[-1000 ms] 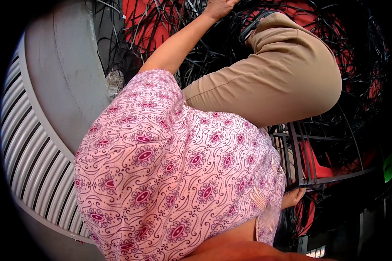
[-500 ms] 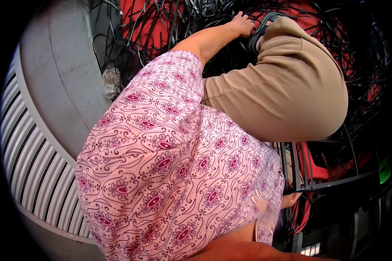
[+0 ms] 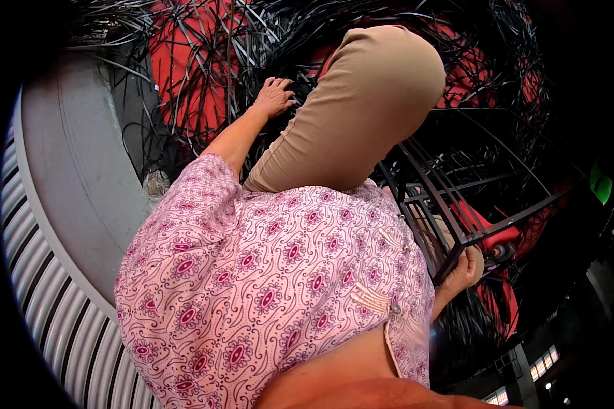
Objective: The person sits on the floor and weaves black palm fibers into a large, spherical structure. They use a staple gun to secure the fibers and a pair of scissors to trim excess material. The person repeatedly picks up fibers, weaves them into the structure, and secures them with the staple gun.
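Note:
My left hand (image 3: 274, 97) reaches out at the upper middle, beside my bent leg (image 3: 368, 102) in tan trousers. Its fingers are apart and lie over a tangle of thin black strips (image 3: 252, 65); I see nothing gripped in them. On the right, my right hand (image 3: 462, 270) is at the corner of a black metal frame (image 3: 467, 235), its fingers curled against the bar. The frame's bars stand close beside my leg and partly cover what is behind. My patterned pink blouse (image 3: 273, 273) fills the middle and hides much of the floor.
Red surfaces (image 3: 191, 75) show through the heaped strips, which spread across the top and right. A grey ledge (image 3: 68, 136) and a ribbed pale metal panel (image 3: 44, 266) curve along the left. A clear crumpled piece (image 3: 155, 184) lies by the ledge. Something green (image 3: 600, 184) shows far right.
The view has shifted and turned. My left hand has come away from the foot and sandal to lie over the strips, and my leg now covers that foot. More of my right hand shows at the frame.

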The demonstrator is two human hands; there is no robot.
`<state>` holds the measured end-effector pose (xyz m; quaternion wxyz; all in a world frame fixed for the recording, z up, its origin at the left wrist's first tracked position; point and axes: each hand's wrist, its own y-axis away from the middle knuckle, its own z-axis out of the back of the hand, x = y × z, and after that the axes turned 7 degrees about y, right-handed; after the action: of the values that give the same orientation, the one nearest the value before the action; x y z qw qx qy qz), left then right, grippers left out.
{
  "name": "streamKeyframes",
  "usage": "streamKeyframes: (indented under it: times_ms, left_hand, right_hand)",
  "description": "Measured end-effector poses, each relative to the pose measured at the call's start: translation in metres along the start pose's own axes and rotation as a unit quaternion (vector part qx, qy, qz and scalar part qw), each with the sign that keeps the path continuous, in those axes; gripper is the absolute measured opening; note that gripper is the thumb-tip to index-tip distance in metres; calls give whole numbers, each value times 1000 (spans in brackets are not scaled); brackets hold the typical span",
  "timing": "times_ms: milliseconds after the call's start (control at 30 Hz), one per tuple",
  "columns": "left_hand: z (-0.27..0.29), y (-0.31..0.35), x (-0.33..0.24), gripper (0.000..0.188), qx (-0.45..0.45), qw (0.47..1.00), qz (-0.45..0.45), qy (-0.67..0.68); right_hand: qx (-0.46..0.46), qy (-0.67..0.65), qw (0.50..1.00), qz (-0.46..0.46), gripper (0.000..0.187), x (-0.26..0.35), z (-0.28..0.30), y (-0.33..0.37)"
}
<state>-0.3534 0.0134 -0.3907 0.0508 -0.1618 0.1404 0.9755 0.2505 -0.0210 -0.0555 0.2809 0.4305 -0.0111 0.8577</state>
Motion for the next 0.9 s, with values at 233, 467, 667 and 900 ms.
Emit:
streamKeyframes:
  times_ms: [233,467,667,900]
  left_hand:
    - [-108,-17,66,43,17,989,-3,-149]
    - [33,-89,34,57,95,984,84,-129]
    - [153,-164,79,57,-133,966,75,-209]
    - [165,-222,113,10,-215,788,162,554]
  right_hand:
    - [14,37,999,33,24,-51,-30,-54]
    - [-14,-41,999,-27,23,-69,-39,-45]
    - [-3,149,987,56,26,-50,-11,-18]
    - [-3,83,996,-23,24,-44,4,1]
